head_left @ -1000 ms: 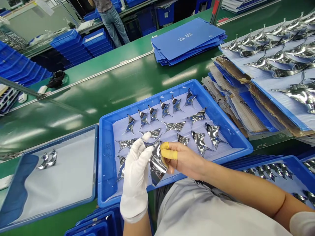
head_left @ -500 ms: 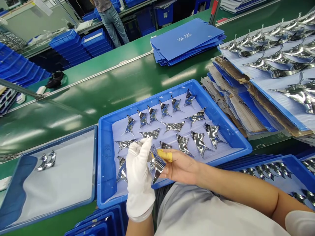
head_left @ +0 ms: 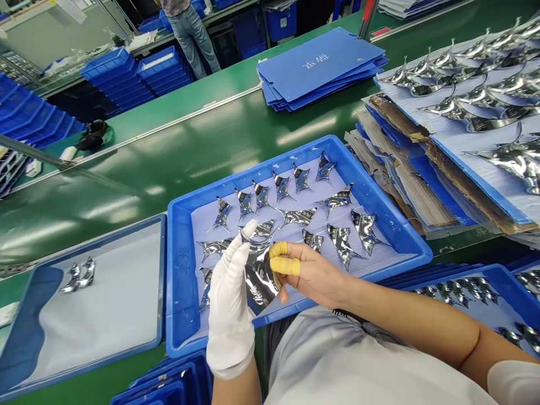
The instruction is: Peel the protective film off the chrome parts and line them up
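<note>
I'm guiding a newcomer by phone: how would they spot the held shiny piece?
Find the blue tray at centre. Over its near side, the white-gloved left hand and yellow-tipped right hand hold the shiny piece. Unlike its neighbours, it is off the liner.

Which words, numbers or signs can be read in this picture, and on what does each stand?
No text reads with certainty.
Blue sheet stack: two pale characters, too blurred to read.
Blue tray: dark marks on its left wall, too faint.
Held metal piece: curling script, perhaps beginning "Ch", rest unclear.
Metal pieces in the tray: marks too small.
</note>
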A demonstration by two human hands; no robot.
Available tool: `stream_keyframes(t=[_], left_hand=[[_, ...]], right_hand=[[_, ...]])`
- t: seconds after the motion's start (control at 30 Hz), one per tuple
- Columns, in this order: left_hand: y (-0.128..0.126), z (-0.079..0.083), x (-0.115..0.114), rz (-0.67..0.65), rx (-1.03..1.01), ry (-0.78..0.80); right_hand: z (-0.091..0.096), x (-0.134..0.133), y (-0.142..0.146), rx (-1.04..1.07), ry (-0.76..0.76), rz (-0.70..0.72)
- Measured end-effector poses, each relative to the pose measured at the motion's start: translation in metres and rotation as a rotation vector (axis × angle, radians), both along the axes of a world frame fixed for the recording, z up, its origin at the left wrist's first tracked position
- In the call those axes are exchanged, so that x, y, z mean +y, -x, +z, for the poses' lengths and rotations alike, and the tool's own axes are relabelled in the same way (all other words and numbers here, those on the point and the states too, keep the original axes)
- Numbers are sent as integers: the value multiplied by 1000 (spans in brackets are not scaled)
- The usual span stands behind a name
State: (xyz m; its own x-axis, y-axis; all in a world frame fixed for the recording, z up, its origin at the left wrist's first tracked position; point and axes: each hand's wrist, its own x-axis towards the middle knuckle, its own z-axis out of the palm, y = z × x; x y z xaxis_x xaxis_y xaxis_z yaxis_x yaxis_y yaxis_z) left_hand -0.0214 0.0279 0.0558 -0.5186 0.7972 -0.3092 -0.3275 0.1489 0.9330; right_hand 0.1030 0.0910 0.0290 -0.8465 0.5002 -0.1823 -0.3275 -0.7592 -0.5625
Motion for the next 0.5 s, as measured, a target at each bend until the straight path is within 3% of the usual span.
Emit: stream_keyframes(t=[0.27,0.43,0.5], left_hand=[[-1,2,-6,-3,-143,-21],[-3,0,-6,-115,-375,31],[-4,-3,-4,-78,-322,35]], right_hand=[[6,0,-2,-37,-145,7],[14,-2,-2,-29,-176,49],[17,-4,-2,-46,-161,38]])
